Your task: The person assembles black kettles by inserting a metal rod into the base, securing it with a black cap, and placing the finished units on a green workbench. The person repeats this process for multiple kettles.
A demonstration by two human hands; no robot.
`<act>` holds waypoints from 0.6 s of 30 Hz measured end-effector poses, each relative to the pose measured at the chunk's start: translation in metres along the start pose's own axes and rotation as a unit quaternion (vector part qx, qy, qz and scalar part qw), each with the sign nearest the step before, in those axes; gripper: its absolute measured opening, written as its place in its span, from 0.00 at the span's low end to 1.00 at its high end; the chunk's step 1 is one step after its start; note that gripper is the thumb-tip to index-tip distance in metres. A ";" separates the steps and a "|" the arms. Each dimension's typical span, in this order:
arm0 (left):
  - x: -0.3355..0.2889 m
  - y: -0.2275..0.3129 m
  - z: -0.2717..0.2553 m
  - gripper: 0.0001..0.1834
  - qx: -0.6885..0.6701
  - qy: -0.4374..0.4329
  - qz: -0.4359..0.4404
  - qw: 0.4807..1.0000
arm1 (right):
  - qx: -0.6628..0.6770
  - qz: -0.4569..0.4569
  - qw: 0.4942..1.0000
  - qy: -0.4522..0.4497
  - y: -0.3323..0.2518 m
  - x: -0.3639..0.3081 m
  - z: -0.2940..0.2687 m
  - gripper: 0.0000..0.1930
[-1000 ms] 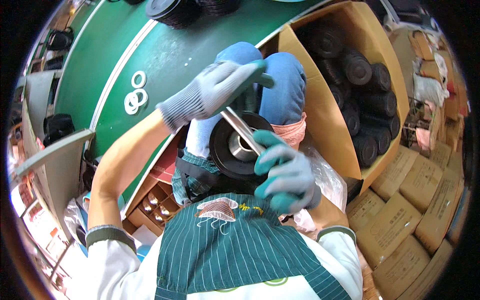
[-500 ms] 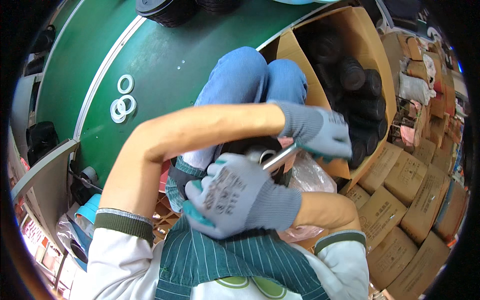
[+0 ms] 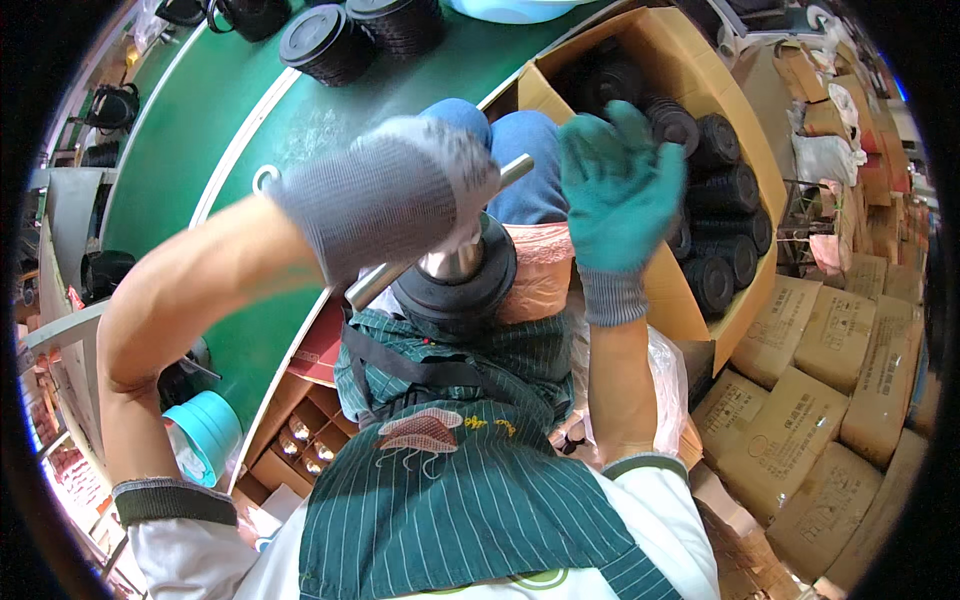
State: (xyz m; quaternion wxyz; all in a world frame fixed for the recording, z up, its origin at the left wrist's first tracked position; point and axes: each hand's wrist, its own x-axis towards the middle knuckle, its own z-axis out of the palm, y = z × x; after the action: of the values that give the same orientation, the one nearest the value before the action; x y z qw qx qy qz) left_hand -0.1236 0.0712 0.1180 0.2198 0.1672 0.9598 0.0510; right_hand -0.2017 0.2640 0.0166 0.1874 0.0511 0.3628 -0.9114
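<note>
My left hand (image 3: 415,190), in a grey glove, is closed around a metal bar (image 3: 370,287) whose two ends stick out past the fist. The bar crosses over a shiny metal cylinder (image 3: 455,262), which rises from a thick black round piece (image 3: 450,305) at my lap. Whether bar and cylinder are joined is hidden by the glove. To the right, my right hand (image 3: 622,195) is raised, its green palm showing and its fingers apart, with nothing in it. Pink cloth (image 3: 540,275) lies beside the black piece, below my knees.
Stacks of black lids (image 3: 325,45) stand on the green table (image 3: 250,130), near a white ring (image 3: 265,178). An open carton (image 3: 690,70) of black round pieces is at right, with closed cartons (image 3: 785,440) beyond. An aqua bucket (image 3: 205,425) and a divided box (image 3: 315,415) are at lower left.
My crossed arms have come apart. The left hand has swung left with the bar, while the right has moved up and right and opened. The black round piece shows more now.
</note>
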 end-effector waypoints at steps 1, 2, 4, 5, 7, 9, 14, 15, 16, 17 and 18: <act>0.004 0.016 0.003 0.23 0.024 -0.083 -0.048 0.995 | -0.018 0.048 0.999 -0.017 0.012 0.012 -0.015 0.32; 0.000 0.042 -0.010 0.31 0.053 -0.170 -0.099 0.979 | -0.035 0.103 0.993 -0.036 0.028 0.020 -0.033 0.32; -0.009 0.077 0.031 0.40 0.099 -0.014 -0.204 0.974 | 0.078 0.246 0.963 -0.083 0.045 0.029 -0.033 0.33; -0.004 0.085 0.041 0.45 0.087 0.010 -0.255 0.963 | 0.125 0.282 0.947 -0.093 0.046 0.026 -0.019 0.33; -0.001 0.079 0.057 0.45 0.049 0.064 -0.230 0.970 | 0.140 0.259 0.942 -0.159 0.068 0.038 -0.036 0.23; -0.006 0.065 0.061 0.43 0.006 0.094 -0.200 0.975 | 0.206 0.188 0.923 -0.266 0.090 0.040 -0.059 0.19; -0.023 -0.001 0.091 0.36 0.005 0.172 0.036 0.984 | 0.145 0.019 0.944 -0.296 0.075 -0.027 -0.048 0.22; -0.017 -0.017 0.095 0.36 0.006 0.209 0.098 0.973 | -0.091 -0.086 0.970 -0.207 0.075 -0.043 -0.056 0.22; -0.016 -0.028 0.099 0.37 0.006 0.241 0.155 0.958 | -0.113 -0.106 0.964 -0.214 0.074 -0.049 -0.051 0.22; -0.006 -0.038 0.095 0.37 0.034 0.260 0.184 0.947 | -0.138 -0.137 0.957 -0.216 0.070 -0.048 -0.046 0.22; -0.002 -0.040 0.095 0.37 0.021 0.267 0.187 0.945 | -0.163 -0.164 0.950 -0.211 0.065 -0.052 -0.043 0.23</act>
State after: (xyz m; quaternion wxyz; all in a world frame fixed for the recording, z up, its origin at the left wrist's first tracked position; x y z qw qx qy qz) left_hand -0.0918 0.0347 0.0265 -0.0616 0.3280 0.9357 0.1141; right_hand -0.1303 0.2659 -0.0451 0.1138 -0.2335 0.4624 -0.8478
